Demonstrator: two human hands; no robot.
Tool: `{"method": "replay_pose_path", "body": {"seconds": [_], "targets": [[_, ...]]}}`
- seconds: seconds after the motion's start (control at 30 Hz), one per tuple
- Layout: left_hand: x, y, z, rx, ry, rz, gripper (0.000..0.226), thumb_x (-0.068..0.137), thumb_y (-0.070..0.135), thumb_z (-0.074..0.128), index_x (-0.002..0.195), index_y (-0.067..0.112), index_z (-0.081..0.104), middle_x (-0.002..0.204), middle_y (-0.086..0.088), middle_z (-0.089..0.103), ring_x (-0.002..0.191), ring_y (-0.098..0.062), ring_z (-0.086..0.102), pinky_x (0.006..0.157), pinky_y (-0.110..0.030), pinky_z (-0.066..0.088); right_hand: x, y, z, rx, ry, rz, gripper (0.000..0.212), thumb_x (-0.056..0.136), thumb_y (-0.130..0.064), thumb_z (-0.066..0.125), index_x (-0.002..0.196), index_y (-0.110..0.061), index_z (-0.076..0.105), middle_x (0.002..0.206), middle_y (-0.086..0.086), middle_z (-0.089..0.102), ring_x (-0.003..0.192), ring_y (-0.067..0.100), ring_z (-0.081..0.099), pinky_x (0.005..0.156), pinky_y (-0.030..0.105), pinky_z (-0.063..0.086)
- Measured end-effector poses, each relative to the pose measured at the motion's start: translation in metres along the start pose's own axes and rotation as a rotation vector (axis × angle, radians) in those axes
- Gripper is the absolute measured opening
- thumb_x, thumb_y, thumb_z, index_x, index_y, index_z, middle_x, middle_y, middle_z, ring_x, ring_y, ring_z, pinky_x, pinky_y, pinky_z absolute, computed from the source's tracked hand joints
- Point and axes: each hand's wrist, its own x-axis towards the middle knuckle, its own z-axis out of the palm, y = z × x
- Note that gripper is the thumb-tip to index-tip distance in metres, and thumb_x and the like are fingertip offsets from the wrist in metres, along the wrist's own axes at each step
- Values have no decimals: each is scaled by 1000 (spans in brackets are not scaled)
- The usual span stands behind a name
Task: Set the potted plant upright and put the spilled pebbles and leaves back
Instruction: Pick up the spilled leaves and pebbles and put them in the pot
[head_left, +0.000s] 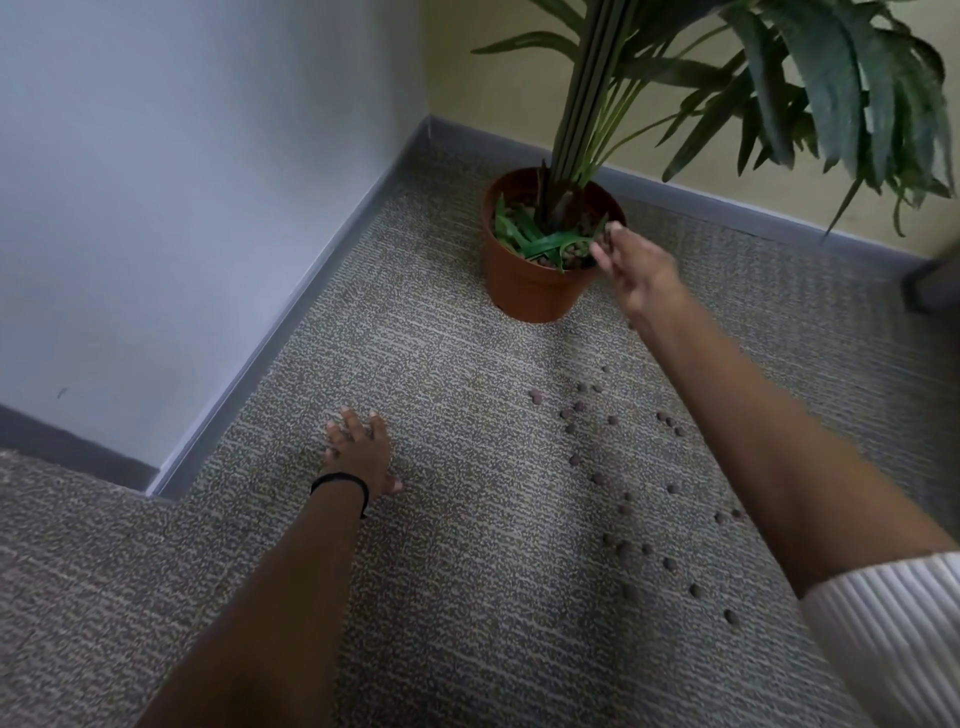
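Note:
A terracotta pot (530, 291) stands upright on the carpet near the room's corner, with tall green stems (587, 104) rising from it. Loose green leaves (540, 241) and brown pebbles lie inside on top. My right hand (636, 273) hovers at the pot's right rim, fingers spread over the opening, blurred; I cannot tell whether anything is in it. My left hand (358, 449) rests flat on the carpet, fingers apart, a black band on its wrist. Several brown pebbles (618, 545) lie scattered on the carpet to the right of the middle.
A white wall (182, 182) with a grey skirting board (291, 322) runs along the left, a yellow wall (493, 78) behind the pot. Drooping leaves (857, 93) hang at the upper right. A dark object (935, 286) sits at the right edge.

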Motion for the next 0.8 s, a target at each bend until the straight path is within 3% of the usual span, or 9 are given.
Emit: {"method": "replay_pose_path", "body": {"seconds": [0.1, 0.2, 0.3, 0.4, 0.47, 0.53, 0.6, 0.7, 0.8], "targets": [[-2, 2, -3, 2, -13, -2, 96, 95, 40, 54, 152, -1, -12, 153, -35, -17, 144, -51, -7, 120, -50, 17, 8, -9, 19, -114, -21, 4, 29, 96, -6, 49, 122, 5, 54, 130, 20, 56, 116, 26, 59, 92, 27, 53], [-3, 3, -5, 6, -23, -11, 97, 95, 41, 53, 151, -1, -13, 153, -35, -18, 144, -52, -7, 119, -50, 17, 7, -9, 21, -221, -50, -43, 35, 98, -7, 44, 133, -4, 50, 135, 14, 54, 119, 24, 55, 99, 34, 50], [-5, 4, -6, 2, -25, -11, 96, 95, 41, 52, 151, -1, -13, 153, -35, -18, 144, -52, -6, 119, -50, 18, 6, 1, 8, -248, -43, -158, 40, 97, 3, 39, 136, -5, 46, 140, 11, 49, 118, 18, 52, 104, 31, 45], [-6, 3, -6, -4, -24, -1, 96, 95, 40, 53, 151, -2, -14, 153, -35, -18, 144, -52, -7, 119, -51, 18, 6, 14, -8, -314, -49, -166, 45, 94, 12, 37, 137, -1, 44, 145, 13, 43, 132, 22, 44, 111, 33, 38], [-4, 2, -6, -16, -27, 4, 97, 95, 40, 53, 151, -2, -14, 153, -35, -19, 143, -52, -7, 119, -51, 17, 8, 20, -18, -307, -49, -152, 49, 91, 17, 36, 138, 3, 41, 142, 14, 46, 126, 19, 48, 106, 26, 42], [-2, 1, -5, -26, -27, 7, 97, 95, 40, 54, 151, -1, -14, 153, -34, -19, 143, -52, -8, 119, -52, 17, 9, 24, -28, -271, -22, -164, 49, 89, 20, 38, 135, 5, 44, 133, 13, 53, 114, 16, 55, 91, 19, 50], [0, 0, -4, -42, -27, 15, 97, 95, 39, 55, 151, -1, -14, 153, -34, -20, 143, -52, -9, 119, -52, 17, 9, 32, -40, -309, 41, -195, 44, 90, 15, 44, 131, 1, 51, 133, 12, 55, 116, 16, 56, 93, 21, 49], [0, -5, -1, -63, -26, 38, 94, 96, 37, 54, 152, 2, -13, 153, -31, -22, 144, -50, -11, 119, -52, 17, 5, 60, -69, -585, 93, -221, 34, 93, 3, 48, 126, -4, 56, 133, 11, 56, 114, 15, 56, 101, 28, 47], [-1, -14, -1, -81, -48, 78, 91, 97, 34, 53, 153, 8, -13, 154, -26, -26, 144, -46, -16, 119, -53, 16, -8, 98, -103, -1022, -73, -200, 36, 95, -3, 48, 130, -8, 52, 138, 16, 51, 98, 13, 59, 77, 18, 50]]}}
